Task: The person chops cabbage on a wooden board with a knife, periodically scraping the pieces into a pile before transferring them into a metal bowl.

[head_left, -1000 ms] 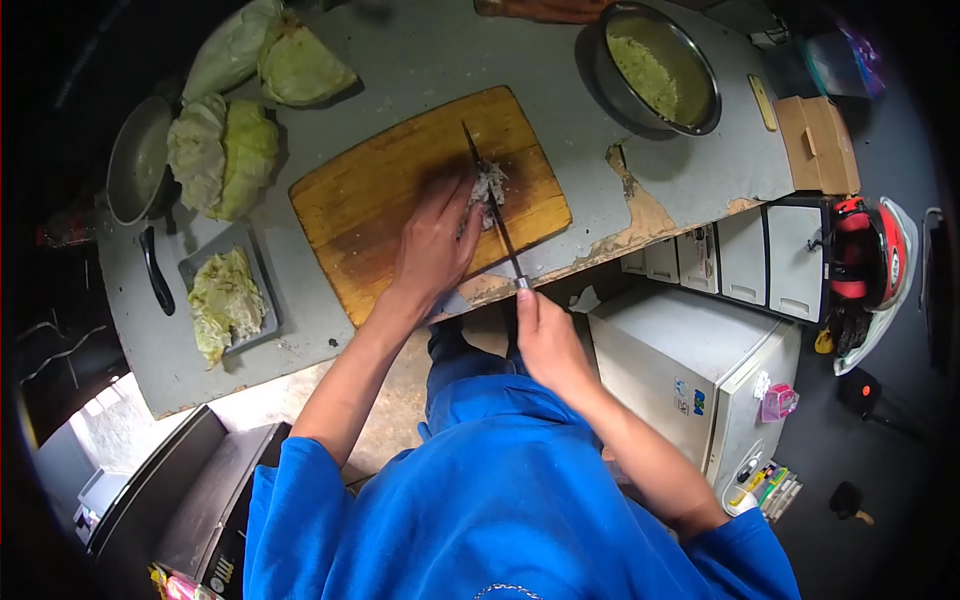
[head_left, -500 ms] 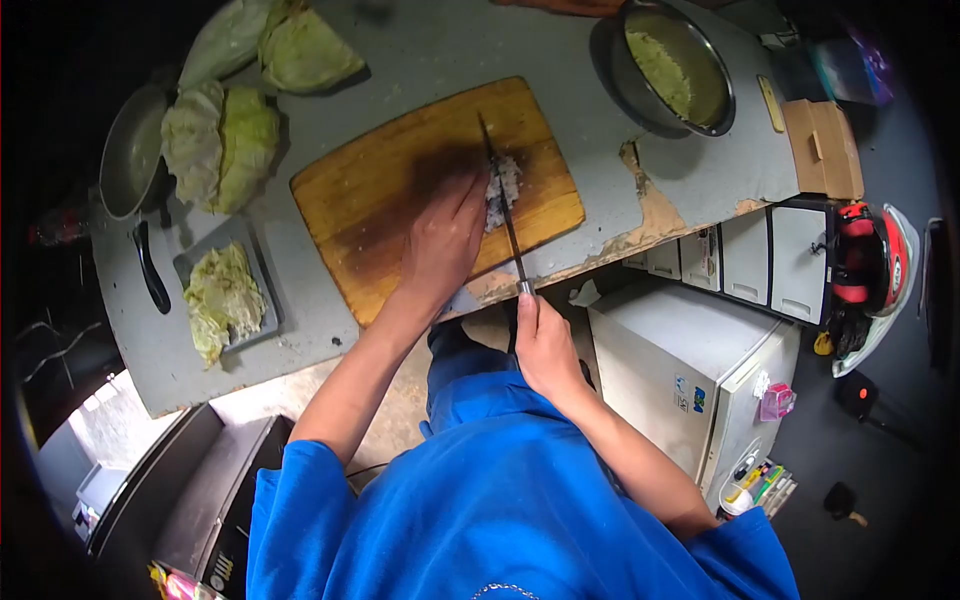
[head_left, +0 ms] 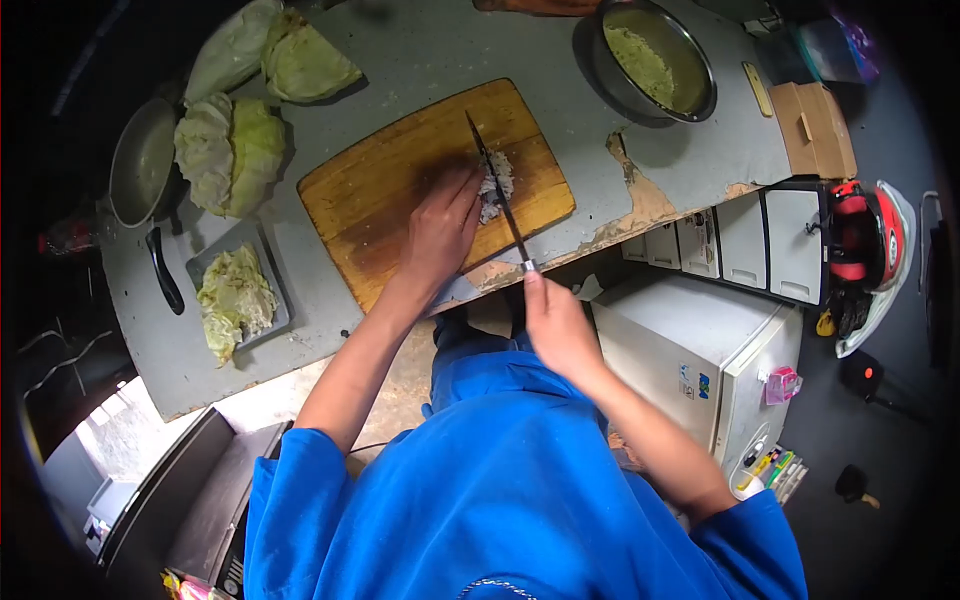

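Right now, gripping the knife [head_left: 503, 200] by its handle in the closed right hand [head_left: 560, 320], out past the near edge of the tabletop [head_left: 420, 50], with the blade slanting toward 11 o'clock over the chopping board [head_left: 375, 170]. Resting the left hand [head_left: 440, 225] apart from the right, on the 9 o'clock side of the blade, with fingers reaching toward 1 o'clock. Cannot tell whether pinching anything beneath those fingertips. Cutting into the pale chopped pile [head_left: 500, 180], bunched at about 3 o'clock on the board, mostly beyond the blade. Likely to nick a fingertip if letting the edge drift toward 9 o'clock, given so little room beside the steel, or if leaning on loose shreds and slipping. Liable also to push scraps off toward 4 o'clock, close to the worn table edge, by sweeping too hard, or to make the board pivot by pressing unevenly near its front side. Well away from that risk: at 2 o'clock, the metal bowl [head_left: 692, 62] of shreds; at 10 o'clock, cabbage [head_left: 230, 150]; at 8 o'clock, the grey tray [head_left: 281, 305] of limp leaves [head_left: 237, 300].
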### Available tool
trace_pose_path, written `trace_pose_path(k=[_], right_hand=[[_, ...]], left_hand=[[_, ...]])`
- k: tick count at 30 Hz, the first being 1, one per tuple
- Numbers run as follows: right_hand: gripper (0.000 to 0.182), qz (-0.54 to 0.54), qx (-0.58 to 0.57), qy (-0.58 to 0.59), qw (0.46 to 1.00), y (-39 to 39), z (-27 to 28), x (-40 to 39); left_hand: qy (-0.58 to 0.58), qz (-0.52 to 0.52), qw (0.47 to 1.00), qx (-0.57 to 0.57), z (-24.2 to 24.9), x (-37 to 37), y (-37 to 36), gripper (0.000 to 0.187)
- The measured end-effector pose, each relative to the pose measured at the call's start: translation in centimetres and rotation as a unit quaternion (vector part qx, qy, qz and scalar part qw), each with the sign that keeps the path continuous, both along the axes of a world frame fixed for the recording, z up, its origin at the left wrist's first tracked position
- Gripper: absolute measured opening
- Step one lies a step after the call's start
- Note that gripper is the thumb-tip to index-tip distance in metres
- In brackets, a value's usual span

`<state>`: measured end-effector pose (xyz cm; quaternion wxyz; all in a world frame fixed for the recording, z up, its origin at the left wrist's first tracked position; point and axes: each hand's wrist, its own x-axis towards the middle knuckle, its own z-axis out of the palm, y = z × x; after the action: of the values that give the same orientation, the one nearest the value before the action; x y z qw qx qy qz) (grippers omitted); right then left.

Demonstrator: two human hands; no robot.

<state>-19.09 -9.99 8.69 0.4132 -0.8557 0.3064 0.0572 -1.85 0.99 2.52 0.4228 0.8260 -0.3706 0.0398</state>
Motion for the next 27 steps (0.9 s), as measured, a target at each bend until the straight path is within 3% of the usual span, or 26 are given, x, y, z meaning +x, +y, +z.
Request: trace_pose_path(k=[1, 4, 8, 10, 13, 14, 16, 18, 19, 22, 23, 26, 27], right_hand=[[0.048, -0.032, 0.007, 0.014, 0.999, 1.1, -0.4, 0.3], [0.054, -0.018, 0.038, 0.065, 0.997, 0.9, 0.3, 0.7], [0.067, -0.002, 0.115, 0.144, 0.983, -4.1, 5.4, 1.9], [0.057, -0.062, 0.231, 0.189, 0.952, -5.4, 8.7, 3.2], [0.055, -0.077, 0.263, 0.197, 0.941, -5.1, 9.1, 3.7], [0.057, -0.065, 0.238, 0.201, 0.948, -4.5, 8.7, 3.8], [0.057, 0.026, 0.039, 0.065, 0.997, -3.1, 3.4, 1.7], [0.053, -0.038, 0.009, 0.095, 0.995, 0.0, 3.0, 2.0], [0.05, -0.043, -0.002, 0.091, 0.995, 1.1, 0.2, 1.2], [0.047, -0.045, -0.005, 0.025, 0.999, 1.3, -1.0, 1.1], [0.049, -0.039, 0.032, 0.089, 0.995, 0.2, 0.4, 1.4], [0.058, -0.007, 0.083, 0.079, 0.993, -3.3, 2.1, 1.2], [0.058, -0.053, 0.196, 0.143, 0.969, -3.8, 5.5, 2.4]], left_hand=[[0.009, 0.003, 1.0, 0.001, 0.1, -0.1, 0.1, 0.035], [0.006, 0.001, 1.0, -0.006, 0.2, -0.2, 0.1, 0.035], [0.001, 0.029, 0.999, -0.032, 1.1, 0.3, 0.0, 0.033], [-0.019, 0.039, 0.999, -0.022, 1.5, -0.1, 0.3, 0.032], [0.0, 0.034, 0.999, 0.017, 1.5, 0.0, 0.2, 0.031], [-0.011, 0.032, 0.999, 0.006, 1.1, 0.0, 0.2, 0.03], [-0.024, 0.03, 0.999, -0.007, 0.7, 0.1, 0.1, 0.029], [-0.003, 0.035, 0.999, 0.003, 0.1, -0.1, 0.0, 0.028], [-0.028, 0.034, 0.999, -0.009, 0.1, 0.0, 0.0, 0.029], [-0.006, 0.018, 1.0, -0.018, 0.4, 0.4, 0.3, 0.031], [-0.003, 0.015, 1.0, -0.014, 0.3, -0.1, 0.9, 0.031], [-0.004, 0.0, 1.0, -0.013, 1.0, 1.1, 0.8, 0.034], [0.013, 0.009, 1.0, -0.002, 1.5, 0.9, 1.0, 0.034]])
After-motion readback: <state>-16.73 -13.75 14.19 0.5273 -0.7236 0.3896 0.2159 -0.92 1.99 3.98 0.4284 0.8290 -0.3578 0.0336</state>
